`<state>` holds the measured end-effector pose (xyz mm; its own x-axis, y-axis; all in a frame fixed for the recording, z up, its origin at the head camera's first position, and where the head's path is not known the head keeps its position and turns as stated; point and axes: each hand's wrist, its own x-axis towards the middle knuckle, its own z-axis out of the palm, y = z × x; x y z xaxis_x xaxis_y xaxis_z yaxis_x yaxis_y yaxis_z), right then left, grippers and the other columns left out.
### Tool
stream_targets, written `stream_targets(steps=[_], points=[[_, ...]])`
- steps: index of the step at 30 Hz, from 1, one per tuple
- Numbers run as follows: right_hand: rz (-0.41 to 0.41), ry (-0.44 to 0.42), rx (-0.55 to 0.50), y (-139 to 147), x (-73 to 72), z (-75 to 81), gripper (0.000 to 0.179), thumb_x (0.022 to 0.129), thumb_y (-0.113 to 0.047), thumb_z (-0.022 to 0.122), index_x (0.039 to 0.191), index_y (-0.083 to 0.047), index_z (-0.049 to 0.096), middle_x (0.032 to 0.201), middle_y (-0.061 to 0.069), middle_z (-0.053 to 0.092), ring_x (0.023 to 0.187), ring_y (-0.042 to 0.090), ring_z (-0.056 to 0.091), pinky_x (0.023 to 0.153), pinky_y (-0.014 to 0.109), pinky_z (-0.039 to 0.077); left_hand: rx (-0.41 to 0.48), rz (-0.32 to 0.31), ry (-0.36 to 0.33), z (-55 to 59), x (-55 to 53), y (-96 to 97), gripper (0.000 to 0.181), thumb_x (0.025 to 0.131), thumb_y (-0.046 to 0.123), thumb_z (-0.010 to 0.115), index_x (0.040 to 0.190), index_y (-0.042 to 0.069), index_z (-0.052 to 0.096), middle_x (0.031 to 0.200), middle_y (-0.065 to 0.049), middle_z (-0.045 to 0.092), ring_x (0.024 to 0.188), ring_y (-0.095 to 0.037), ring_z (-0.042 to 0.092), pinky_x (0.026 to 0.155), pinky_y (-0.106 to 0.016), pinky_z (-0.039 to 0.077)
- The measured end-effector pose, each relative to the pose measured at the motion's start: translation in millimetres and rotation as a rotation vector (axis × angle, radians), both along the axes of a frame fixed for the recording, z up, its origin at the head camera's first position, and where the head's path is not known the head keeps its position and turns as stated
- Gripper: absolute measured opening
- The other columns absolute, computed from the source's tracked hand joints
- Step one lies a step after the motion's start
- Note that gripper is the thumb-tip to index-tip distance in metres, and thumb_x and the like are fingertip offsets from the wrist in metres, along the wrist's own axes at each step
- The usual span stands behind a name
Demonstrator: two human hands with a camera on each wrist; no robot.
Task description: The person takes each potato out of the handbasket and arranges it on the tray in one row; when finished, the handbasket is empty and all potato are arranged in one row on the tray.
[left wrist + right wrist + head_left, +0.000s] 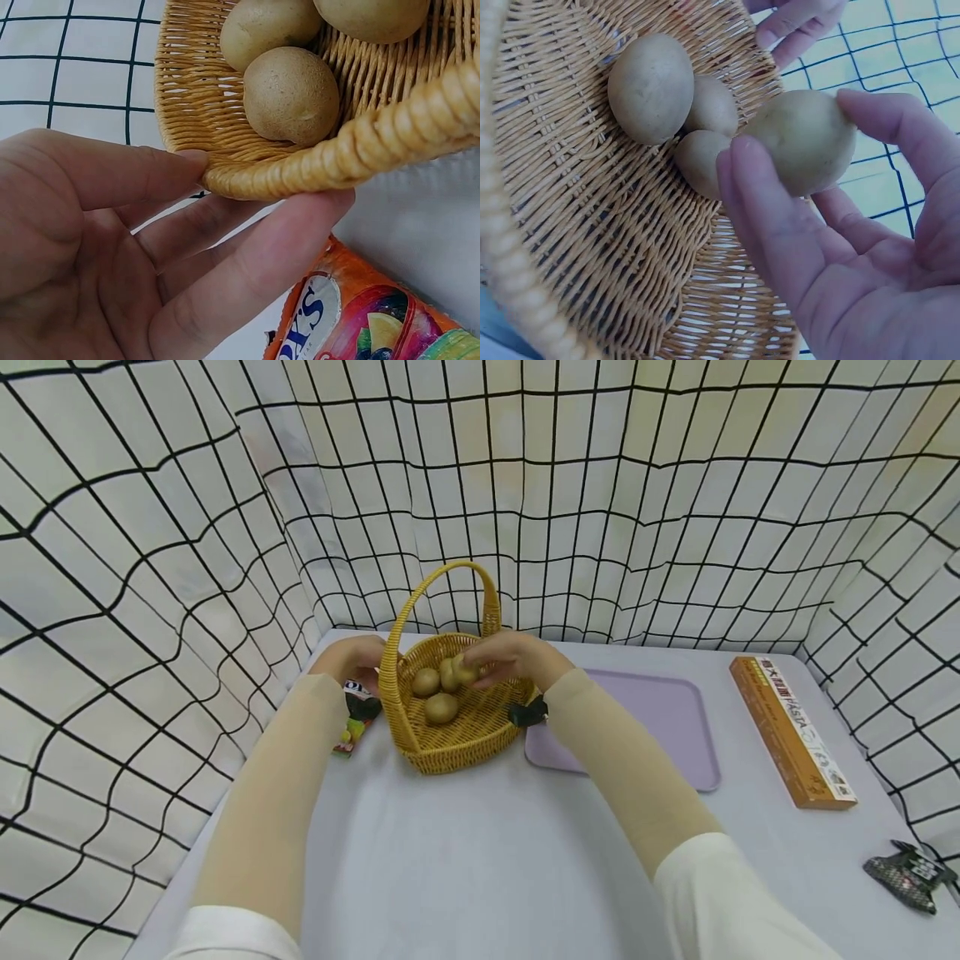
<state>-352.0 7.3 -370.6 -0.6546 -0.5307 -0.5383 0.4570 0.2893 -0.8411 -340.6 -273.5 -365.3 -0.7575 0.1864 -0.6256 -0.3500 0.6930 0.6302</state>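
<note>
A yellow wicker basket with a tall arched handle stands on the table. My left hand holds its left rim, thumb on top and fingers beneath in the left wrist view. Over the inside of the basket, my right hand pinches a potato between thumb and fingers. Three other potatoes lie inside: a larger one, a second one behind it, and a third one partly covered by the right fingers.
Left of the basket lies a colourful snack packet. A lilac tray is on the right, partly under the right forearm. Beyond it are an orange pasta box and a dark packet. Black netting encloses the table's back and sides.
</note>
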Motion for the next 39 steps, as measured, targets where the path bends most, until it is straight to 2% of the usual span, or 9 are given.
stream_targets(steps=[4, 9, 15, 19, 22, 26, 33, 39], points=[[-0.015, -0.074, -0.065, 8.0, -2.2, -6.4, 0.054, 0.095, 0.000, 0.066, 0.147, -0.001, 0.050, 0.144, 0.016, 0.049, 0.133, 0.032, 0.054, 0.108, 0.039, 0.054, -0.007, -0.001, 0.000, -1.7, 0.5, 0.3, 0.042, 0.109, 0.020, 0.048, 0.139, -0.009, 0.052, 0.123, -0.021, 0.062, 0.059, -0.012, 0.068, 0.066, -0.030, 0.065], [-0.048, -0.115, -0.136, 16.5, -4.4, -9.2, 0.054, 0.095, 0.000, 0.065, 0.146, -0.002, 0.050, 0.140, 0.017, 0.051, 0.142, 0.040, 0.048, 0.104, 0.038, 0.057, -0.017, -0.013, 0.014, -3.4, 0.0, 0.0, 0.043, 0.109, 0.022, 0.048, 0.137, -0.011, 0.052, 0.110, -0.018, 0.065, 0.059, -0.012, 0.068, 0.064, -0.028, 0.064], [-0.029, -0.093, -0.149, 26.5, -3.1, -8.2, 0.048, 0.097, -0.004, 0.063, 0.144, -0.003, 0.052, 0.135, 0.015, 0.055, 0.137, 0.039, 0.053, 0.102, 0.037, 0.058, 0.029, -0.026, 0.000, -2.8, -0.8, 2.2, 0.047, 0.107, 0.016, 0.052, 0.146, -0.009, 0.046, 0.119, -0.021, 0.063, 0.065, -0.015, 0.072, 0.066, -0.031, 0.065], [-0.023, -0.080, -0.164, 33.0, -1.4, -3.7, 0.054, 0.098, -0.004, 0.063, 0.149, -0.005, 0.047, 0.139, 0.016, 0.054, 0.128, 0.033, 0.058, 0.100, 0.037, 0.059, 0.043, -0.020, -0.006, -3.6, -1.5, 1.5, 0.049, 0.106, 0.012, 0.052, 0.150, -0.008, 0.044, 0.122, -0.024, 0.063, 0.067, -0.016, 0.072, 0.067, -0.032, 0.066], [-0.015, -0.072, -0.179, 39.2, -0.2, 0.5, 0.058, 0.098, -0.003, 0.062, 0.153, -0.006, 0.043, 0.142, 0.016, 0.052, 0.123, 0.031, 0.058, 0.098, 0.036, 0.060, 0.045, -0.030, 0.004, -5.5, -1.6, 0.2, 0.049, 0.106, 0.010, 0.052, 0.150, -0.008, 0.043, 0.114, -0.022, 0.067, 0.066, -0.015, 0.072, 0.067, -0.033, 0.066], [-0.004, -0.058, -0.192, 49.4, -0.1, 2.8, 0.055, 0.100, -0.004, 0.060, 0.153, -0.006, 0.043, 0.142, 0.015, 0.051, 0.125, 0.031, 0.057, 0.099, 0.036, 0.060, 0.056, -0.053, 0.022, -5.2, 0.0, -0.1, 0.048, 0.106, 0.011, 0.051, 0.148, -0.011, 0.045, 0.104, -0.019, 0.070, 0.063, -0.013, 0.071, 0.066, -0.032, 0.065], [0.001, -0.029, -0.195, 65.0, 4.6, 3.7, 0.058, 0.101, -0.007, 0.060, 0.156, -0.007, 0.042, 0.141, 0.016, 0.050, 0.126, 0.033, 0.058, 0.099, 0.035, 0.060, 0.074, -0.064, 0.030, -0.9, 5.1, 3.0, 0.047, 0.106, 0.010, 0.050, 0.148, -0.012, 0.044, 0.099, -0.015, 0.070, 0.062, -0.014, 0.070, 0.066, -0.032, 0.065], [0.002, -0.010, -0.210, 79.3, 9.3, 3.6, 0.061, 0.100, -0.008, 0.060, 0.157, -0.006, 0.039, 0.138, 0.015, 0.051, 0.123, 0.031, 0.060, 0.100, 0.035, 0.060, 0.068, -0.092, 0.048, -2.1, 3.6, 1.8, 0.049, 0.107, 0.010, 0.048, 0.150, -0.012, 0.042, 0.096, -0.014, 0.069, 0.060, -0.013, 0.068, 0.065, -0.034, 0.065]])
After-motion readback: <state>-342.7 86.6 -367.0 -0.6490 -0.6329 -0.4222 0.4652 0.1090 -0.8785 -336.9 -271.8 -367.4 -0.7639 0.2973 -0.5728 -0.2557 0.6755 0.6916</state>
